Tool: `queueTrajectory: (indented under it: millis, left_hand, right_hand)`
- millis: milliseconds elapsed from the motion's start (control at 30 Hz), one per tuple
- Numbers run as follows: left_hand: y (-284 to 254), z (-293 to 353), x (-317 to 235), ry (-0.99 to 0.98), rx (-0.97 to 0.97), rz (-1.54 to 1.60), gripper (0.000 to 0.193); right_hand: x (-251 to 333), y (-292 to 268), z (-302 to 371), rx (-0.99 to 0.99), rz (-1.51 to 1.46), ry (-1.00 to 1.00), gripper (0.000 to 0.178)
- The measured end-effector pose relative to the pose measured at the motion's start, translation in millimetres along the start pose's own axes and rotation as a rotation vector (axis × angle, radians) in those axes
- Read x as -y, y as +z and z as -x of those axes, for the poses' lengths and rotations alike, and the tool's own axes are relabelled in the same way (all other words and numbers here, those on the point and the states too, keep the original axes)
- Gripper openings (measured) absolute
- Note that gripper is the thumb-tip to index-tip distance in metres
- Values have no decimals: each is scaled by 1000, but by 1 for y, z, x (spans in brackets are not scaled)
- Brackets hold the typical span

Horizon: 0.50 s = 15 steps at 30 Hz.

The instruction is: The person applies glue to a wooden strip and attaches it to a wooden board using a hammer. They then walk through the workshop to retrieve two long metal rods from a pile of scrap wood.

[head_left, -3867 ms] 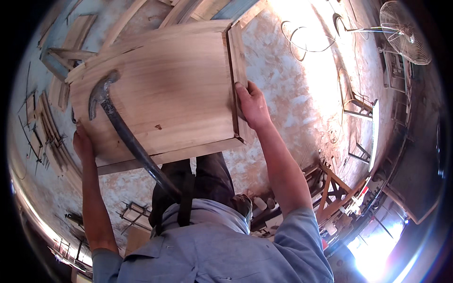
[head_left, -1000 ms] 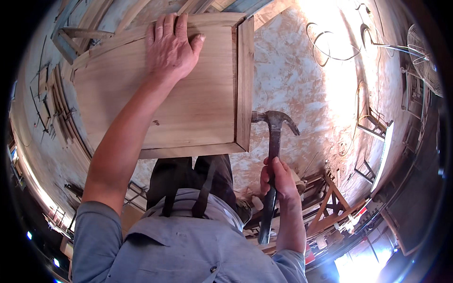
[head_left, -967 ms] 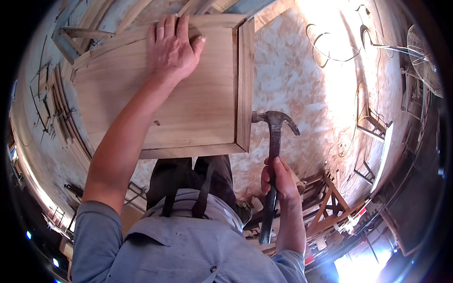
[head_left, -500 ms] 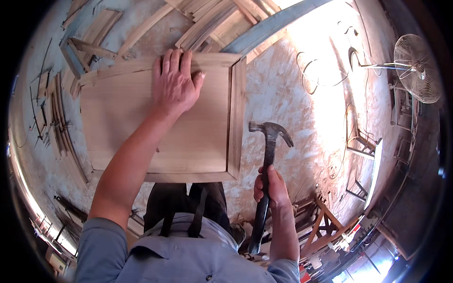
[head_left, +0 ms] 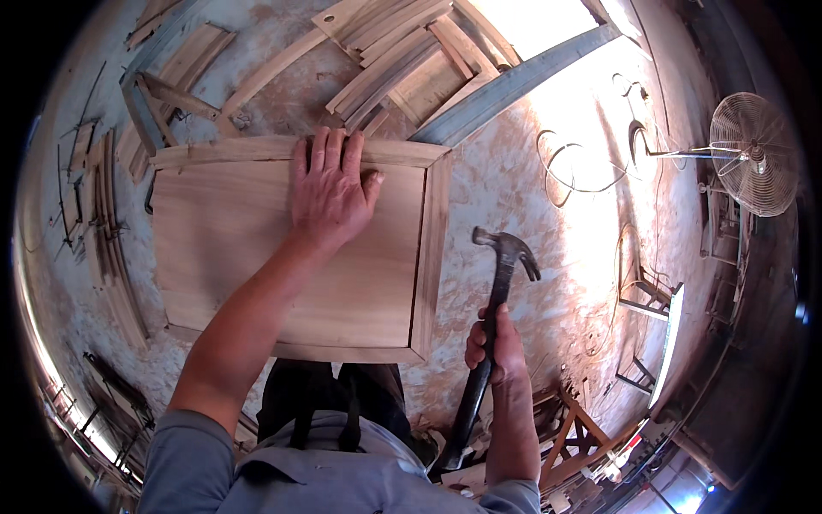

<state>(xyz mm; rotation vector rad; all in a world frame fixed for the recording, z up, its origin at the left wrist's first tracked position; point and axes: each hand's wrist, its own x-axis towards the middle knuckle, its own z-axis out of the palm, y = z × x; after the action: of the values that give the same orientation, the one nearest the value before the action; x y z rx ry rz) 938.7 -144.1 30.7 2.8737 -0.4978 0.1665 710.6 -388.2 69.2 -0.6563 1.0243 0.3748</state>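
Note:
A framed wooden panel (head_left: 360, 283) stretches out before my body, with frame strips along its far, right and near edges. Dark gaps show between the panel and its far and right strips. My left hand (head_left: 332, 188) lies on its far part, palm down, fingers stretched over the far frame strip and thumb out to the right. In my right hand (head_left: 497, 347) is a claw hammer (head_left: 473, 394) with a black handle, gripped around the upper handle. Its metal head points up and away, to the right of the panel and apart from it.
Beyond the panel lie stacked wooden boards (head_left: 402, 73) and a blue-grey beam (head_left: 514, 86). More wood strips (head_left: 111, 248) are at the left. A round wire fan (head_left: 753, 154) stands at the right, near looped cable (head_left: 561, 171). A wooden trestle (head_left: 582, 437) is at the lower right.
The panel and my left hand sit slightly lower in the view, as do the surroundings. The hammer head has shifted a little right. Both hands keep their hold.

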Motion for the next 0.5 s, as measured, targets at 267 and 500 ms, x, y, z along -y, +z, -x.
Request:
queueTrajectory:
  millis: [267, 500]
  left_hand:
    - [4, -2, -3, -4, -28, 11, 57]
    - [9, 2, -1, 41, -108, -16, 52]
  right_hand:
    - [-2, 17, 3, -21, 183, 45, 39]
    - [-19, -23, 50, -98, 154, 134, 36]
